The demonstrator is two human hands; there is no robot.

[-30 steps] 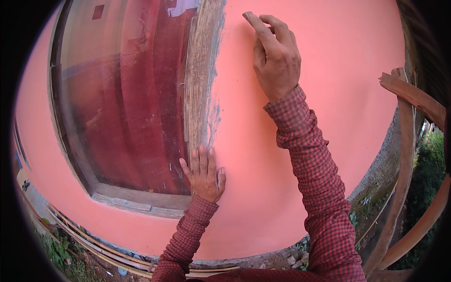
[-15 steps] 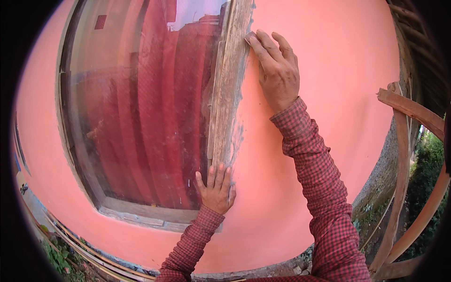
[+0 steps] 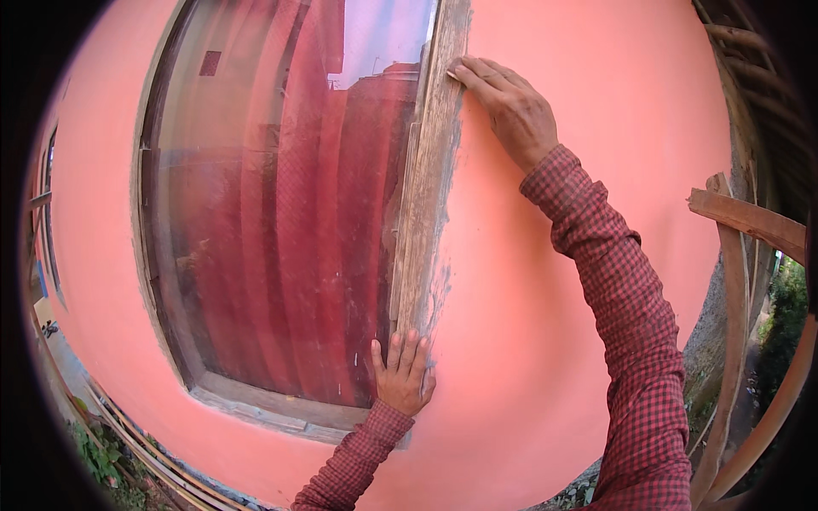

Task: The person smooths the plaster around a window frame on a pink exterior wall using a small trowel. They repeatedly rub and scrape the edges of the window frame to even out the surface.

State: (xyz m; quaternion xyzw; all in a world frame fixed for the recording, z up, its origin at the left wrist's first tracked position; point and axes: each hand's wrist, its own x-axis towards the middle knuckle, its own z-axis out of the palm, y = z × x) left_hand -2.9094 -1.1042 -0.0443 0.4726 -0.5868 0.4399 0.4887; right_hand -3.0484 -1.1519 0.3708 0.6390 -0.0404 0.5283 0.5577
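Observation:
My right hand [image 3: 517, 106] is at the upper part of a weathered wooden window frame [image 3: 423, 183]. Its fingers press a small thin piece that looks like sandpaper [image 3: 453, 75] against the frame's right upright; most of that piece is hidden under the fingertips. Lower down, my left hand [image 3: 402, 377] rests flat with fingers stretched out on the bottom of the same upright, beside the glass. Grey smears run along the frame's outer edge, where it meets the pink wall [image 3: 545, 341].
Behind the window glass [image 3: 281, 255] hangs a red curtain, with reflections over it. On the right stand crossed wooden poles [image 3: 731, 255] near greenery. Long thin poles [image 3: 153, 460] and plants lie along the wall's foot at lower left.
My right hand has tilted over to the left and lies more across the frame, its thin piece still under the fingers. My left hand stays on the upright. The whole view has shifted slightly.

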